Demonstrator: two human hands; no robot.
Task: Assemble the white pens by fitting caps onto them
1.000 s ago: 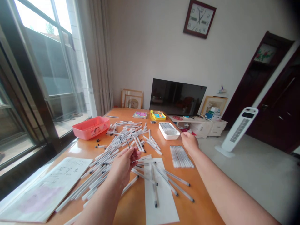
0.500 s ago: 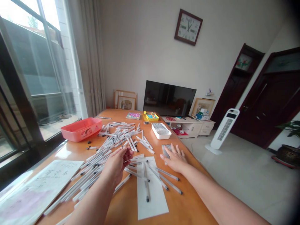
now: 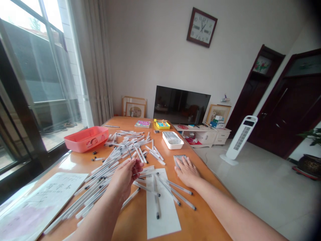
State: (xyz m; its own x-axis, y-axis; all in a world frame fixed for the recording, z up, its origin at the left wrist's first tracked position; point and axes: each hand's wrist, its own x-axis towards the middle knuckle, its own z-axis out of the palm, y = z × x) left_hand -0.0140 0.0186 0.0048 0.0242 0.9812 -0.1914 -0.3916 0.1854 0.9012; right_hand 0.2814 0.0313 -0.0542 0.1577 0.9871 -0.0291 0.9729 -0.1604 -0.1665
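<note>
My left hand (image 3: 127, 172) is closed in a pinch over the heap of pens. A thin dark stick (image 3: 129, 153), which looks like a pen refill, rises from its fingertips. Flat on the table, my right hand (image 3: 187, 171) has its fingers stretched over the near part of a neat row of pens (image 3: 179, 158). Many clear-white pens with black caps (image 3: 122, 149) lie loose around and beyond my left hand. Several more pens cross a white paper sheet (image 3: 163, 222) between my forearms.
A red plastic basket (image 3: 86, 140) stands at the left, with small black caps (image 3: 94, 153) nearby. A white tray (image 3: 173, 146) holding pens sits beyond my right hand. Farther back are a yellow box (image 3: 162, 126) and a booklet (image 3: 142, 124). A writing book (image 3: 57, 190) lies front left.
My right hand has shifted slightly and lies flatter, its fingers closer together on the row of pens. My left hand keeps its pinch almost in place.
</note>
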